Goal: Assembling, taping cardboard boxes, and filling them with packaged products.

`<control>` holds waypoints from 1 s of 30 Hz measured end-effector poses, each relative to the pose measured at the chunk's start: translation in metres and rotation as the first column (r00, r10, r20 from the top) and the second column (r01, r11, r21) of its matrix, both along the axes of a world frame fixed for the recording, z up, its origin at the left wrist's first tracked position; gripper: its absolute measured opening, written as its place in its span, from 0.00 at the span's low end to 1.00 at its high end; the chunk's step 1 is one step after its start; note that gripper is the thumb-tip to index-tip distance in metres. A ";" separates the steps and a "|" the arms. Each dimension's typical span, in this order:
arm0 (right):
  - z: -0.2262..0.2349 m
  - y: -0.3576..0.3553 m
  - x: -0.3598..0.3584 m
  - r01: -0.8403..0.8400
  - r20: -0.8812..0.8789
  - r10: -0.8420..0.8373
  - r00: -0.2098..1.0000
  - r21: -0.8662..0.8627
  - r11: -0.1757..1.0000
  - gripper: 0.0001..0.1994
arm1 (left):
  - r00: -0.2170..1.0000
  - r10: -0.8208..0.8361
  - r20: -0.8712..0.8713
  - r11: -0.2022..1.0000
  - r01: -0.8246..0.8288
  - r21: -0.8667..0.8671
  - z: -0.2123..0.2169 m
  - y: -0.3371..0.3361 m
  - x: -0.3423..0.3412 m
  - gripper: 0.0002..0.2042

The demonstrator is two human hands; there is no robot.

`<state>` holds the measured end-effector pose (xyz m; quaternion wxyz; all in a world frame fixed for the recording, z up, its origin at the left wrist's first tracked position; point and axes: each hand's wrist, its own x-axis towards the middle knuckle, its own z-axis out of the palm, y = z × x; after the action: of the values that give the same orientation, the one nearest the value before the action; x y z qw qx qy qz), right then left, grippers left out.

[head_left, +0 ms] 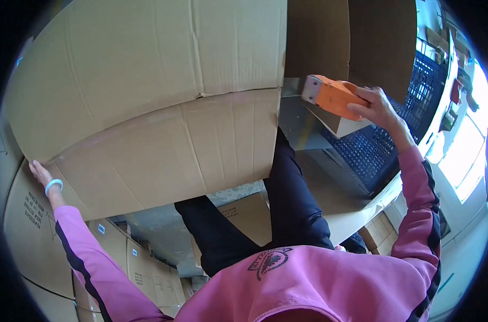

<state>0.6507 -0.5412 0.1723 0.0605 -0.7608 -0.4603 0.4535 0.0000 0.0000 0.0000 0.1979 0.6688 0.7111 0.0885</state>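
A large brown cardboard box (147, 59) fills the upper left, its long seam between two panels running across toward me. My left hand (40, 173), with a pale bracelet at the wrist, holds the box at its left lower corner. Wrapped in my right hand (381, 107) is an orange tape dispenser (335, 97), just off the box's right edge. A short stretch of clear tape (291, 87) seems to span from the dispenser's head to that edge. The fingers of my left hand partly hide behind the corner.
Behind the dispenser stands an open cardboard box (381, 43). Dark blue plastic crates (362, 155) sit to the right by a white-edged table (356, 217). Stacked cartons (32, 231) line the left. A flat cardboard piece (246, 217) lies on the floor between my legs.
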 end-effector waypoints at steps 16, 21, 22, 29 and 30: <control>-0.024 0.020 -0.024 -0.035 -0.069 0.038 0.997 0.046 0.998 0.19 | 0.963 0.183 -0.199 0.980 -0.194 -0.039 0.023 0.018 -0.011 0.39; -0.016 0.011 -0.011 -0.072 -0.102 0.080 0.992 0.074 0.995 0.19 | 0.966 0.158 -0.207 0.987 -0.159 0.009 0.034 0.017 -0.010 0.42; -0.015 0.011 -0.009 -0.073 -0.090 0.078 0.993 0.057 0.996 0.19 | 0.963 0.159 -0.220 0.987 -0.160 0.010 0.033 0.018 -0.014 0.42; -0.027 0.025 -0.034 -0.006 -0.025 0.007 1.000 0.046 0.999 0.20 | 0.891 0.221 -0.397 0.975 -0.200 0.094 0.036 0.040 -0.010 0.40; -0.028 0.033 -0.042 0.003 -0.025 -0.001 1.000 0.054 0.999 0.20 | 0.808 0.303 -0.505 0.953 -0.263 0.150 0.038 0.030 0.008 0.39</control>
<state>0.6086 -0.5083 0.1443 0.0871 -0.7536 -0.4707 0.4505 0.0076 0.0302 0.0383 -0.0427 0.5607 0.8258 -0.0422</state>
